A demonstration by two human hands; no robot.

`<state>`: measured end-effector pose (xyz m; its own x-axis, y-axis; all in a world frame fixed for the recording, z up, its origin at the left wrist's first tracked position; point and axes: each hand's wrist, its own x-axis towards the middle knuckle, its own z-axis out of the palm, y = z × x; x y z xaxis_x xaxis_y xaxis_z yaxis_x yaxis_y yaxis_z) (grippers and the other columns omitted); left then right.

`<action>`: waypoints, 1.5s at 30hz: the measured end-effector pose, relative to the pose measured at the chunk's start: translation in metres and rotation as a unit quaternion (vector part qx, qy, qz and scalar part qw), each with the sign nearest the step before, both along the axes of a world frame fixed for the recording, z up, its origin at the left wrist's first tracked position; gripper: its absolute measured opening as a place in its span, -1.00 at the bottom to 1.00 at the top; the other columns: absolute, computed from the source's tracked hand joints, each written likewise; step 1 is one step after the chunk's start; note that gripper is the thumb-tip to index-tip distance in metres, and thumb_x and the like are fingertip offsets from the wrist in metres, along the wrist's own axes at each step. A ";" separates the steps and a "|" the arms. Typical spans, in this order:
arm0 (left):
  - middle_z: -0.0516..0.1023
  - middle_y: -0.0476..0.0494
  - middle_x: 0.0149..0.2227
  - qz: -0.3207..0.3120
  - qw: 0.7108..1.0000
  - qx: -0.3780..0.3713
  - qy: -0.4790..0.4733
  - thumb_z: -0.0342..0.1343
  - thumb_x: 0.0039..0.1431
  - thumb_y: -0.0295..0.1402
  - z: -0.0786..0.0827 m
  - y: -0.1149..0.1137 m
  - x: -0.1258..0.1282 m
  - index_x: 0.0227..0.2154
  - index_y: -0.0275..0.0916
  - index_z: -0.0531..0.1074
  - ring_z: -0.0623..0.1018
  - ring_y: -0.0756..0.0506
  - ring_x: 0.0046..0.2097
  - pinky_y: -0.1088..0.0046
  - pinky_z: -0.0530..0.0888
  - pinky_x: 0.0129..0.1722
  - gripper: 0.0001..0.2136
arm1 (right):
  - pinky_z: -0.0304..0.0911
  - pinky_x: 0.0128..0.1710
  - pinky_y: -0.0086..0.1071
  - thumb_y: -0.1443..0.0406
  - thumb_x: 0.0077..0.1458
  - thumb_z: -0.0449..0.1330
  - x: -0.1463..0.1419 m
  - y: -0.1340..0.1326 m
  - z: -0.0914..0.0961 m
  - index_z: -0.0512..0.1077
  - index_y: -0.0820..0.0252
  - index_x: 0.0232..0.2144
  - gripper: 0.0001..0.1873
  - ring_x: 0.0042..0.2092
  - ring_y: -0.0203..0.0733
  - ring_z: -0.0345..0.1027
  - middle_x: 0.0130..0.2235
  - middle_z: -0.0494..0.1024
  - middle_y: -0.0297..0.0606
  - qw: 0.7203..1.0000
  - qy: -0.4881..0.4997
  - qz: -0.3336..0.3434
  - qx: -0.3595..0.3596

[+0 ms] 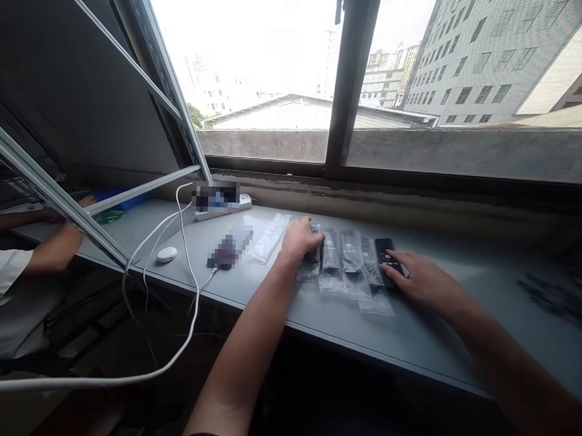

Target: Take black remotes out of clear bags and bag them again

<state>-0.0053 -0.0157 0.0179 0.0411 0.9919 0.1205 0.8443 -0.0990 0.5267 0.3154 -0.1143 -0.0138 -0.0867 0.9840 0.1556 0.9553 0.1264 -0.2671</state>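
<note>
While the left hand (pixel 300 238) curls closed over the upper end of a bagged remote control (pixel 311 258), the right hand (pixel 425 277) lies with its fingers spread across a bare black remote control (pixel 389 258). That contact looks light, and I cannot tell whether the right hand is actually gripping. These two remotes sit at opposite ends of a tight row on the grey desk (pixel 479 294), with three other bagged remotes (pixel 351 253) between them. The row seems laid side by side so that each piece stays separate and within reach of both hands, its loose plastic tail pointing toward the person.

Left of the row, a flat clear plastic sleeve (pixel 270 237) lies at a slant, just beside a blurred object (pixel 229 249), perhaps kept near for handy access. A white power strip (pixel 223 204) stands against the back of the desk, its white cable (pixel 186 284) looping down over the front edge, probably because it runs to somewhere below. A small white oval puck (pixel 166 254) rests near that cable. Farther left, beyond the tilted window frame (pixel 58 191), a co-worker's hands (pixel 66 235) work at the desk, well apart from the row, below a white sleeve (pixel 2 275).
</note>
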 end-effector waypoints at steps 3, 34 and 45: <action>0.59 -0.58 0.32 0.015 1.000 -0.013 -0.021 0.37 0.25 -0.16 0.000 0.001 -0.002 0.52 -0.39 0.32 0.61 -0.45 0.30 0.21 0.47 0.21 -0.16 | 0.41 0.39 0.11 -0.10 0.54 -0.02 -0.003 0.000 0.001 0.52 0.22 0.47 -0.23 0.40 0.36 0.49 0.41 0.59 0.08 1.000 -0.005 0.009 0.004; 0.66 -0.21 0.03 -0.192 0.747 -0.188 -0.607 0.49 0.25 0.00 0.004 -0.014 0.042 0.12 -0.15 0.59 0.65 -0.11 -0.11 0.32 0.67 -0.09 -0.49 | 0.63 -0.16 -0.22 -0.03 0.41 0.33 -0.071 -0.037 0.061 0.69 0.15 -0.07 -0.61 -0.26 -0.02 0.63 -0.09 0.77 -0.01 0.712 0.652 -0.002 -0.260; 0.76 -0.36 0.05 -0.297 0.779 -0.216 -0.508 0.34 0.35 -0.03 0.007 -0.021 0.043 0.06 -0.27 0.72 0.69 -0.25 0.13 0.25 0.64 0.09 -0.57 | 0.45 -0.46 -0.52 0.12 0.33 0.52 -0.070 -0.040 0.058 0.65 0.24 -0.21 -0.70 -0.44 -0.30 0.40 -0.39 0.61 -0.23 0.694 0.648 0.006 -0.314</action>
